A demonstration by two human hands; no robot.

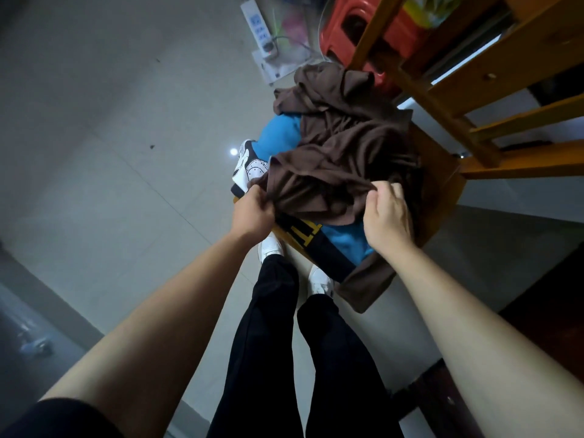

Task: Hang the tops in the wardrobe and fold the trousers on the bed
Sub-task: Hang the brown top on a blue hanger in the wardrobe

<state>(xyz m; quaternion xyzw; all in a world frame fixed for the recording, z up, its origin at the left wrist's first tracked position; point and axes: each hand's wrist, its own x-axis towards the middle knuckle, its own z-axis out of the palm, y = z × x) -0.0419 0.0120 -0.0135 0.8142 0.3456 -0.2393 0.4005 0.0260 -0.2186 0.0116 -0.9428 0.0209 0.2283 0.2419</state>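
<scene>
A crumpled brown garment lies on top of a pile of clothes on a wooden chair. My left hand grips its near left edge, and my right hand pinches its near right edge. Under it lie a blue garment, a black garment with yellow lettering and a white and black printed piece. A strip of brown cloth hangs off the chair's near corner. I cannot tell whether the brown piece is a top or trousers.
The chair's wooden back rises at the right. A red plastic stool stands behind it. A white power strip with cables lies on the tiled floor at the back. My legs and white shoes stand next to the chair.
</scene>
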